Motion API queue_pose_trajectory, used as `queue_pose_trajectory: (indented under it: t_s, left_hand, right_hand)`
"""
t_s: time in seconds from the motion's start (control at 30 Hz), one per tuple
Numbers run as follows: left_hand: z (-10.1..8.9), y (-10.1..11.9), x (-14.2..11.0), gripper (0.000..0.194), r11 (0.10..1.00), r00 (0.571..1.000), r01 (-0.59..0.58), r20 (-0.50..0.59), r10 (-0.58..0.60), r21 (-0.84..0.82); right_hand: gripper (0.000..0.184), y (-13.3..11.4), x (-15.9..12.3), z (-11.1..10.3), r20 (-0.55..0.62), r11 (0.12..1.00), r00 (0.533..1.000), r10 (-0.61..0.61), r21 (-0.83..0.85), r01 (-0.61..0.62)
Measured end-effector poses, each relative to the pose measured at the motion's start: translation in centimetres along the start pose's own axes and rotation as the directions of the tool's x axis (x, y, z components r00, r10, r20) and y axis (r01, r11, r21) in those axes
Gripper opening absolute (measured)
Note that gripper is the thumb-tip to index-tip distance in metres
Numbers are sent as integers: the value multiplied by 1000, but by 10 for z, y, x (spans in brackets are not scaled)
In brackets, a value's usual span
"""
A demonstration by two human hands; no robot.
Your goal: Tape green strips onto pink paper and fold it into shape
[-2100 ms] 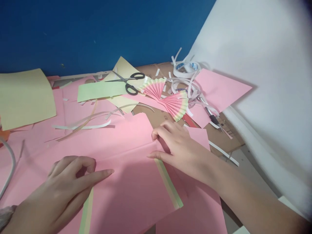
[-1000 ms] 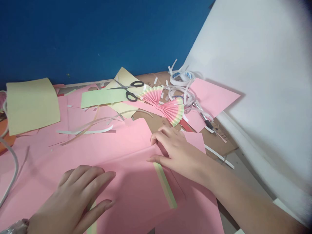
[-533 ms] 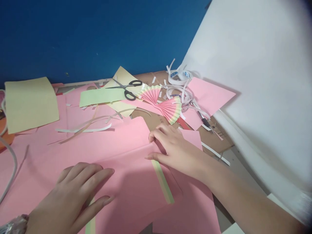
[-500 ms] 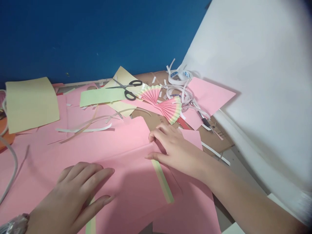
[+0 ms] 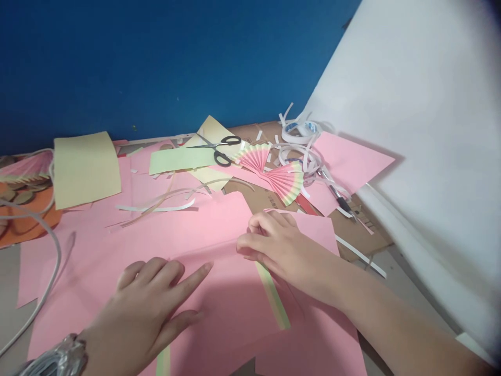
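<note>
A pink paper sheet [image 5: 230, 305] with yellow and green strips [image 5: 273, 296] along its two sides lies in front of me, its far edge raised in a narrow fold. At the right end of that fold, my right hand [image 5: 276, 243] pinches the paper between thumb and fingers. My left hand [image 5: 156, 292] rests on the sheet's left part, index finger and thumb stretched apart, the other fingers bent, nothing held. Larger pink paper [image 5: 94, 271] lies beneath. Beyond the hands is a pleated pink paper fan [image 5: 287, 183] with a yellow-green rim.
Black-handled scissors [image 5: 223, 149] lie on a green paper strip [image 5: 172, 160]. White tape rolls and curled strips [image 5: 299, 136] sit by the white wall, near a pen [image 5: 336, 193]. A yellow sheet [image 5: 88, 169] and an orange item [image 5: 35, 222] are at left, with a white cable [image 5: 55, 271].
The view has shifted left, showing more of the orange item. My right thumb and fingers have closed together on the fold. My left index finger has stretched out toward the fold, other fingers more bent.
</note>
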State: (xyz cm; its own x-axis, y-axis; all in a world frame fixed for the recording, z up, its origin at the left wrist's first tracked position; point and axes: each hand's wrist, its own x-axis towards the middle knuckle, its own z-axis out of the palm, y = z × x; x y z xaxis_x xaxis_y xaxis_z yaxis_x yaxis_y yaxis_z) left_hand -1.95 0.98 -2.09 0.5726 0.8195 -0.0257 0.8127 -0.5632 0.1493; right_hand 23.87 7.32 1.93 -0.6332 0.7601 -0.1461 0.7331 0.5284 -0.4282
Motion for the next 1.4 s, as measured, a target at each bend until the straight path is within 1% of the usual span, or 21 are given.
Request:
queue_pose_trajectory:
  t_s: [0.07,0.1,0.23,0.27,0.33,0.37,0.4,0.47,0.5,0.53,0.7,0.9,1.1,1.27,1.4]
  left_hand:
    - [1,1,-1,47,1000,1000,-9,-9,9,8]
    - [3,2,-2,47,1000,999,-19,-34,20,19]
    - [10,2,-5,47,996,985,-56,-161,66,70]
    - [11,2,-5,48,995,982,-63,-171,75,74]
    - [12,2,-4,52,995,982,-76,-169,87,71]
    - [12,1,-3,55,994,983,-81,-162,91,70]
    - [11,1,-2,56,994,984,-84,-154,95,71]
    - [10,1,-1,55,993,986,-88,-133,97,73]
    - [9,1,0,54,993,988,-86,-119,95,77]
    - [8,1,0,53,993,990,-83,-104,91,79]
    - [7,2,1,52,996,996,-59,-58,63,71]
    - [9,3,1,52,997,998,-34,-56,38,71]
    - [9,3,1,51,997,997,-37,-59,42,69]
    - [9,3,1,51,996,997,-47,-56,51,79]
    - [10,2,1,53,995,997,-48,-62,54,90]
  right_hand:
    - [23,-1,-1,1,-23,997,999,-49,-63,47]
    - [24,-2,-1,2,-7,993,997,-81,-90,80]
    - [29,-10,-2,8,149,964,967,-205,-140,226]
    - [38,-12,-2,11,154,958,963,-222,-150,244]
    - [74,-16,-1,20,154,942,952,-265,-169,290]
    - [81,-17,1,24,139,937,951,-276,-181,298]
    - [78,-18,2,29,118,936,955,-274,-194,292]
    - [58,-20,4,37,58,945,967,-250,-203,256]
    - [50,-21,6,40,35,950,971,-237,-199,239]
    - [47,-21,7,42,18,954,973,-230,-191,229]
    - [47,-24,9,49,-13,962,978,-209,-183,203]
    - [46,-26,7,55,-67,952,979,-192,-257,169]
    - [46,-28,4,56,-121,938,976,-179,-320,133]
    - [48,-29,0,55,-139,935,983,-123,-347,68]
    - [50,-30,-3,55,-153,910,985,-73,-415,3]
